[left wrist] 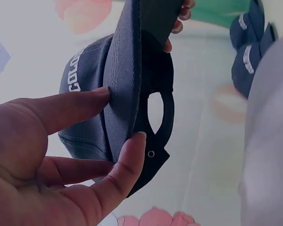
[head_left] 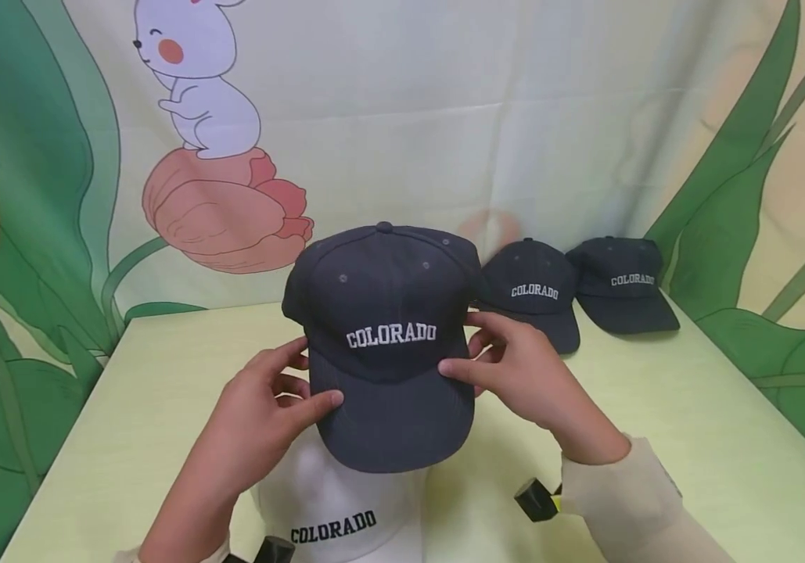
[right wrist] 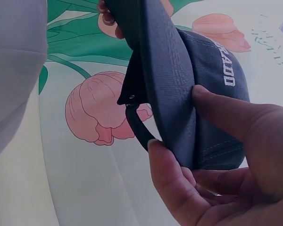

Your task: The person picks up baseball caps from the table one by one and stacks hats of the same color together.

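A dark navy baseball cap [head_left: 389, 426] with white COLORADO lettering is held up in the head view, brim toward me. My left hand [head_left: 257, 418] pinches one side of the brim, thumb on top and fingers beneath. On the opposite side my right hand [head_left: 525, 375] grips the brim the same way. Both wrist views show the brim edge-on between thumb and fingers; the back strap [left wrist: 168, 117] arches around an opening. Below the navy cap, a white cap [head_left: 346, 496] with black COLORADO lettering is partly covered by it.
Two more navy caps, one [head_left: 529, 270] partly behind my right hand and another [head_left: 620, 309] beside it, sit at the back right of the pale yellow-green table [head_left: 170, 391]. A printed cloth [head_left: 402, 117] with a rabbit and flowers hangs behind.
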Motion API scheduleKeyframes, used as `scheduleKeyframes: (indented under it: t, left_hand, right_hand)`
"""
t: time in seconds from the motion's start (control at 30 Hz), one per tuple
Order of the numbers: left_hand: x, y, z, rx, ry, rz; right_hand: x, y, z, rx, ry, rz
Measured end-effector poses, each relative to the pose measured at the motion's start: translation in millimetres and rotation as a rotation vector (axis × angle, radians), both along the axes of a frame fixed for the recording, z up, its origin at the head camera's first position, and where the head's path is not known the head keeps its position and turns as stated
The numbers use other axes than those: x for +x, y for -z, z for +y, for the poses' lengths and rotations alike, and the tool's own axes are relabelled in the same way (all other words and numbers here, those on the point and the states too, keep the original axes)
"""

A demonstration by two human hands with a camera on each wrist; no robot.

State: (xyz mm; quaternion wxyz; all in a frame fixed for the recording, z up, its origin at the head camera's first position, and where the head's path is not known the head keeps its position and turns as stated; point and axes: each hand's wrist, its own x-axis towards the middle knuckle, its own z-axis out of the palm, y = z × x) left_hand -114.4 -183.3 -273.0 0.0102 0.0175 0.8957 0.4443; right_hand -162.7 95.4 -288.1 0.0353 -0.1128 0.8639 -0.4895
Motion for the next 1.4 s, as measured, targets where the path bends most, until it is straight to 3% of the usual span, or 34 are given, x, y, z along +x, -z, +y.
scheduleKeyframes:
  t: [0.27,0.5,0.7,1.03,1.27,1.4]
  left_hand:
    - [19.0,6.6,28.4,0.021,0.045,0.038]
    - [29.2,14.8,50.3,0.035,0.068,0.014]
    - [34.9,23.6,66.7,0.005,0.120,-0.004]
    - [39.7,45.1,87.4,-0.079,0.275,0.040]
    - [38.1,63.6,99.1,-0.064,0.375,-0.011]
    - [36.8,71.4,103.8,-0.058,0.398,-0.043]
  right_hand:
    - [29.9,7.6,29,0.007,0.054,-0.023]
    - [45.9,11.7,48,0.057,0.079,0.021]
    - [59.2,23.7,67,0.071,0.073,-0.003]
    - [65.7,41.7,93,0.052,0.040,-0.049]
    - [68.2,61.7,106,-0.050,0.004,-0.156]
    - [68.7,72.7,111,-0.082,-0.009,-0.177]
